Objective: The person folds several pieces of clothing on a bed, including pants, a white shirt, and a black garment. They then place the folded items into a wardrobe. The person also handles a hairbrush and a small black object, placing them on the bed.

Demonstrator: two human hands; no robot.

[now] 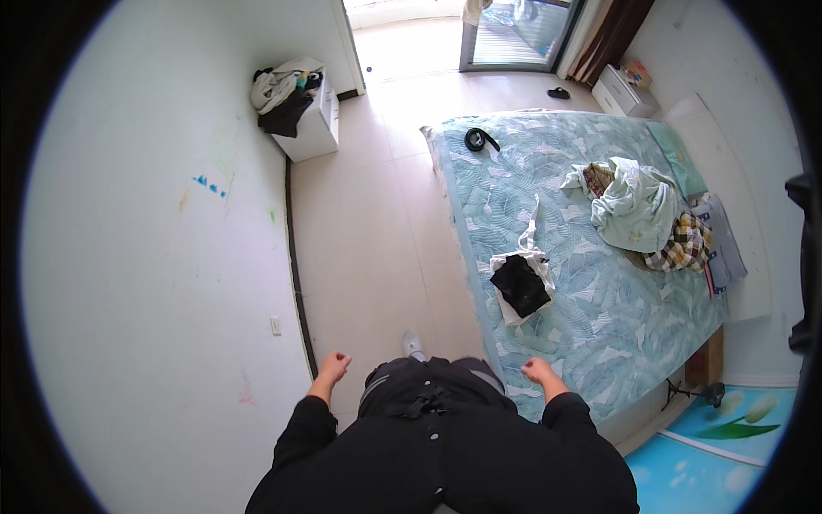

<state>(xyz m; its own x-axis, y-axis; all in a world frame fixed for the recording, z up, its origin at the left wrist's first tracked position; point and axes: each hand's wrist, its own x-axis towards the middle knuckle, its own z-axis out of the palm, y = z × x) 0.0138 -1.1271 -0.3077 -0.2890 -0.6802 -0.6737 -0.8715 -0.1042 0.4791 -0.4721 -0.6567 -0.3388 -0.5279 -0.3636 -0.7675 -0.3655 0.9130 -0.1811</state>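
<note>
My left hand (334,367) hangs at my left side above the floor, its fingers curled in and nothing seen in them. On the other side my right hand (537,371), also loosely closed, is near the bed's edge and touches nothing that I can see. Ahead of it on the bed (569,334) lies a white cloth bag (515,314) with its strap stretched away from me. Black folded cloth (521,286) sits on or in the bag; I cannot tell which. Farther off, a coiled black belt (477,140) rests near the bed's far left corner.
A heap of pale green bedding (638,206), a checked cloth (683,246) and pillows (723,244) are at the bed's right. Clothes (285,92) cover a white cabinet (310,137) along the left wall. Tiled floor (368,223) leads toward a glass door (514,43); a dark slipper (558,92) lies beyond the bed.
</note>
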